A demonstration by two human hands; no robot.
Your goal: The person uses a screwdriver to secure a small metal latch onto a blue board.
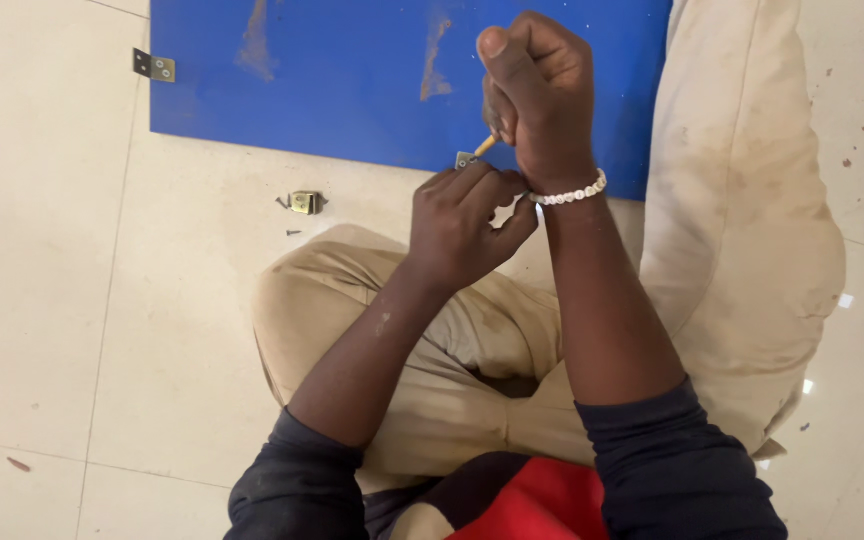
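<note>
The right hand [537,85] is balled into a tight fist round a tool w/ a yellowish handle [486,146]; only a short bit of the handle shows below the fist, pointing down-left at a small metal hinge [465,159]. That hinge sits at the near edge of the blue board [352,70], which lies flat on the floor [42,300]. The tool's tip is hidden, so contact w/ the hinge can't be told for sure.

The left hand [467,225] is just below the hinge, fingers curled, thumb and fingertips pinched up near the board's edge beside the hinge (what it pinches, if anything, can't be made out). It touches the right wrist, which wears a white bead bracelet [572,192].

A second hinge [155,67] is fixed at the board's left edge. A loose brass-coloured hinge [305,202] lies on the floor tiles near the board, w/ a small dark screw [293,232] just beside it. The person sits cross-legged in tan trousers [452,340]; one knee rests on the board's right part.
</note>
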